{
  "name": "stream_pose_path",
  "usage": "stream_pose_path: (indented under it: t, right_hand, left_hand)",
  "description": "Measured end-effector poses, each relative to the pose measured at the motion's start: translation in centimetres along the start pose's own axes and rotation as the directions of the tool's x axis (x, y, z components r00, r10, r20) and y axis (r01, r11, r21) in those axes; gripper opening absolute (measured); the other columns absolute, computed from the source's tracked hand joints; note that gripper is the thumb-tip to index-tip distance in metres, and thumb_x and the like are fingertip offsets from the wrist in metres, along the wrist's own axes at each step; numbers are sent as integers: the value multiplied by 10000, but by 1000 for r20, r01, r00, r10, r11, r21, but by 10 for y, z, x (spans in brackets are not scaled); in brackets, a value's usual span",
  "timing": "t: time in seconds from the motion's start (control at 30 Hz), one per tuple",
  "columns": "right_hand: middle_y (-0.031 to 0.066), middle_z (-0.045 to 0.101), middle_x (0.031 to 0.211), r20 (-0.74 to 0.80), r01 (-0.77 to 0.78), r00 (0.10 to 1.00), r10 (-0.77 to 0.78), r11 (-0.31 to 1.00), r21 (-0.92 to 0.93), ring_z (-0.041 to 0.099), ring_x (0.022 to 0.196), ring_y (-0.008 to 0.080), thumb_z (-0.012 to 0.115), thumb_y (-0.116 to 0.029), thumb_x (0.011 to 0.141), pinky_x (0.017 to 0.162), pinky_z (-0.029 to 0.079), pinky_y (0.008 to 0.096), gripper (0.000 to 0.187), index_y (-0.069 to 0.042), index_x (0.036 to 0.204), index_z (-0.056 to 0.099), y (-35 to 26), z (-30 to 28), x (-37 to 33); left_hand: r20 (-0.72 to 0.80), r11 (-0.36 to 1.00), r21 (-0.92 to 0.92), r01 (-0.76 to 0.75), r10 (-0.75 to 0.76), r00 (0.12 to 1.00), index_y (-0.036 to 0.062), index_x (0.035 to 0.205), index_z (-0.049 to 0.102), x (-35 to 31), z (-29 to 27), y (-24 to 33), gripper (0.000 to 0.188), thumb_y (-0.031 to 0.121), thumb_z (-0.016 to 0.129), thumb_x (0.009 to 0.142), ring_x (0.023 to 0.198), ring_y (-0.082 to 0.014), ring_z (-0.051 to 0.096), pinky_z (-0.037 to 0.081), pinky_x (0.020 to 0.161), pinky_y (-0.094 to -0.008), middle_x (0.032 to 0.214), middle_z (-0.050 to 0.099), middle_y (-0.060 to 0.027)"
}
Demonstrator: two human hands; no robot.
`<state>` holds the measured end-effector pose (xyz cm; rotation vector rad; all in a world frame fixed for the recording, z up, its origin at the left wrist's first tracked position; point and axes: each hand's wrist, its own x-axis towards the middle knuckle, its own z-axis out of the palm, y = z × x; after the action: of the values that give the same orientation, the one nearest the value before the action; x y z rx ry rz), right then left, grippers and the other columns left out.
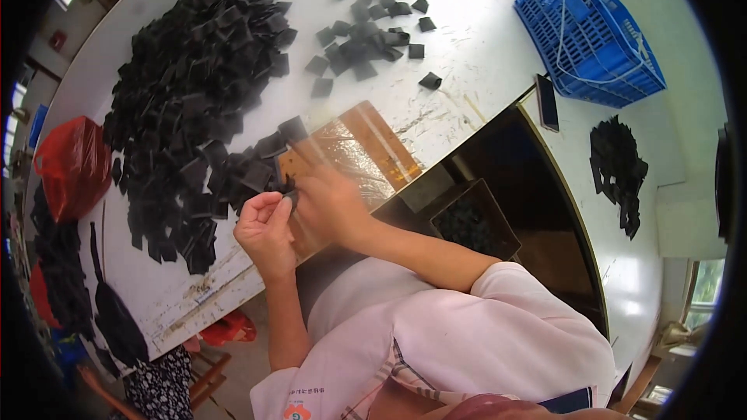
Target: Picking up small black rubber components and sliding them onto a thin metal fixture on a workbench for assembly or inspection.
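My left hand [267,233] is closed in a pinch at the table's near edge, thumb and forefinger on a small black fabric piece [292,196]. Right beside it, my right hand [334,201] is smeared by motion, so its fingers cannot be made out. Under and beyond the right hand lies a brown board [366,140] with a shiny, clear covering over part of it. A large heap of black fabric pieces [198,54] spreads from the far left down to my left hand. A smaller scatter of similar pieces [366,39] lies beyond the board.
A blue plastic basket [587,39] stands at the far right, with a dark phone-like slab [547,103] near it. Black strips [617,167] lie farther right. Below the table edge is an open box [475,222] of dark bits. A red plastic bag [74,167] sits at left.
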<state>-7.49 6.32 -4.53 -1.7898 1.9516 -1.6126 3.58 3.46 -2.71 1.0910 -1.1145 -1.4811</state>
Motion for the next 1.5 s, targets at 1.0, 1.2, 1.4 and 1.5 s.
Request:
stream_pose_path:
  t: [1.0, 1.2, 1.4, 1.5]
  right_hand:
    - [-45, 444, 592, 727, -733, 664, 172, 338, 590, 381, 528, 36, 532, -274, 855, 443, 299, 169, 243, -44, 784, 567, 27, -49, 76]
    - [20, 513, 750, 177, -202, 976, 130, 849, 488, 488, 626, 109, 642, -262, 760, 536, 403, 220, 318, -11, 937, 563, 4, -57, 62]
    - [68, 549, 808, 90, 49, 993, -74, 966, 253, 517, 625, 160, 749, -180, 625, 503, 415, 254, 351, -22, 883, 571, -11, -58, 64]
    - [82, 550, 785, -27, 184, 983, -182, 964, 193, 525, 611, 179, 743, -156, 616, 484, 412, 265, 340, -18, 876, 572, -15, -55, 67]
  left_hand:
    - [305, 937, -307, 168, -71, 950, -7, 962, 536, 27, 43, 44, 165, 55, 554, 810, 477, -58, 446, 337, 427, -168, 787, 556, -50]
    - [289, 835, 167, -524, 467, 836, 32, 1102, 529, 36, 40, 50, 342, -14, 521, 763, 837, -135, 538, 440, 664, -216, 1002, 541, -102]
    - [324, 946, -24, -323, 313, 893, 2, 861, 623, 32, 47, 64, 96, 10, 588, 772, 752, -107, 550, 428, 686, -208, 828, 588, -38]
    - [240, 901, -131, -414, 434, 868, -10, 832, 605, 34, 44, 56, 64, 18, 592, 776, 730, -98, 536, 425, 676, -213, 811, 580, -43]
